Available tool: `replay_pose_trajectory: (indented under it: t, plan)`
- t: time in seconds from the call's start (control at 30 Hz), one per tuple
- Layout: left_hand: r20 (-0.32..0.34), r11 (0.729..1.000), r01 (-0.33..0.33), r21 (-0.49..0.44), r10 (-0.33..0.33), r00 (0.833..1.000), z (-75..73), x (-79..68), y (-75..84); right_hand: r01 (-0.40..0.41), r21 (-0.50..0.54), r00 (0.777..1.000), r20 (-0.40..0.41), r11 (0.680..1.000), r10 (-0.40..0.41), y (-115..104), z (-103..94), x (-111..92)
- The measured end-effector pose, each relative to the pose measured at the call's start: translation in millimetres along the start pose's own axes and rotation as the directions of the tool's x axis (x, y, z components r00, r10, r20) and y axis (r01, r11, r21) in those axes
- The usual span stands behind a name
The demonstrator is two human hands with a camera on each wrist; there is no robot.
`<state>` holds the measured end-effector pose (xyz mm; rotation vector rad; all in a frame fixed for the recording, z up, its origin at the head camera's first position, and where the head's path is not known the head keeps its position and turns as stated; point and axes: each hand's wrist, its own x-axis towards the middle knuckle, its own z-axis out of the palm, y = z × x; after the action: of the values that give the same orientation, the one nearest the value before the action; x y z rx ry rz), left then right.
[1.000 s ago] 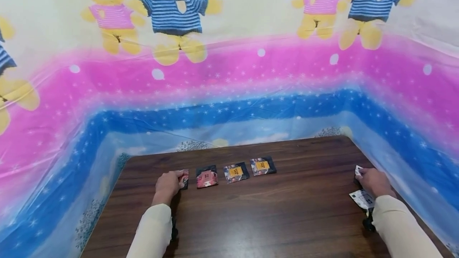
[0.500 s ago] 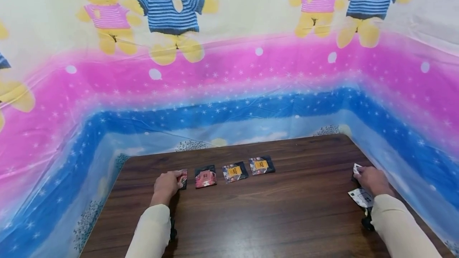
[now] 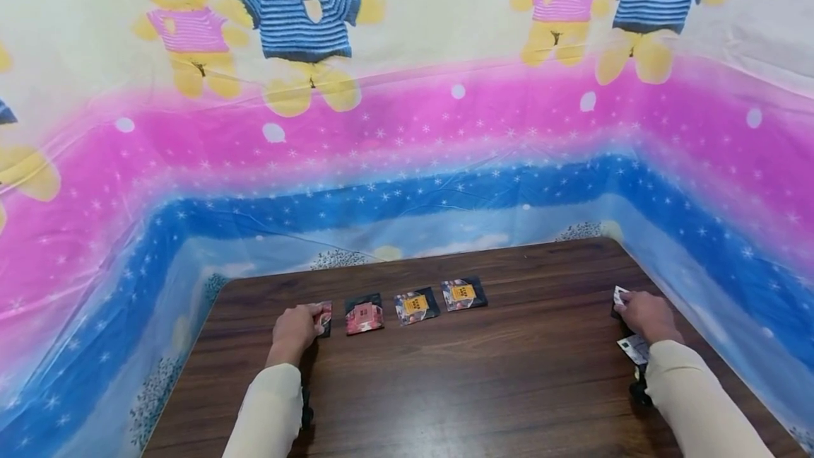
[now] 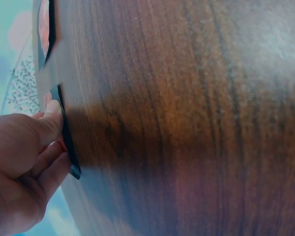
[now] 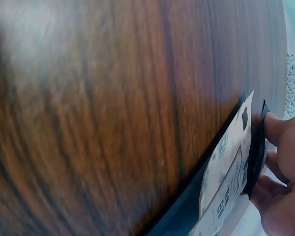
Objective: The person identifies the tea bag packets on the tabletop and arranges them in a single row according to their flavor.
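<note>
The left hand [image 3: 294, 331] pinches the leftmost red packet [image 3: 326, 318] on the table [image 3: 470, 380]; the right hand [image 3: 651, 316] pinches the farther white packet [image 3: 620, 295], at right. Both seem light and bendable, best held by edges.

Right hand [image 3: 649, 316]: shifted leftward. White-and-black packet [image 3: 620, 295], between its fingertips: carried along with it. Printed white packet [image 3: 632, 349], behind the fingers: now more covered by sleeve [image 3: 693, 387].

Plain cream left sleeve [image 3: 266, 412], matching right sleeve [image 3: 702, 400], black left wrist device [image 3: 307, 408], black right wrist device [image 3: 639, 392], bare fingers [image 4: 55, 173]
</note>
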<state>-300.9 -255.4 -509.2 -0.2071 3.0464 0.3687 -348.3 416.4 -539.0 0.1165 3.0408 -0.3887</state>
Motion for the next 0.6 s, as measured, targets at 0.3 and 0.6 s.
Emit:
replay_pose_trajectory:
  t: [0.3, 0.6]
  plan:
    - [-0.015, 1.000, -0.016, -0.005, 0.016, 1.000, -1.3, -1.8, 1.8, 0.029, -0.003, 0.999, 0.016, 1.000, -0.029, -16.5, 1.3, 3.7]
    - [-0.023, 1.000, -0.009, 0.002, 0.009, 1.000, 0.8, 0.0, -1.2, 0.003, 0.000, 0.999, 0.041, 1.000, -0.003, -33.3, 2.1, 9.9]
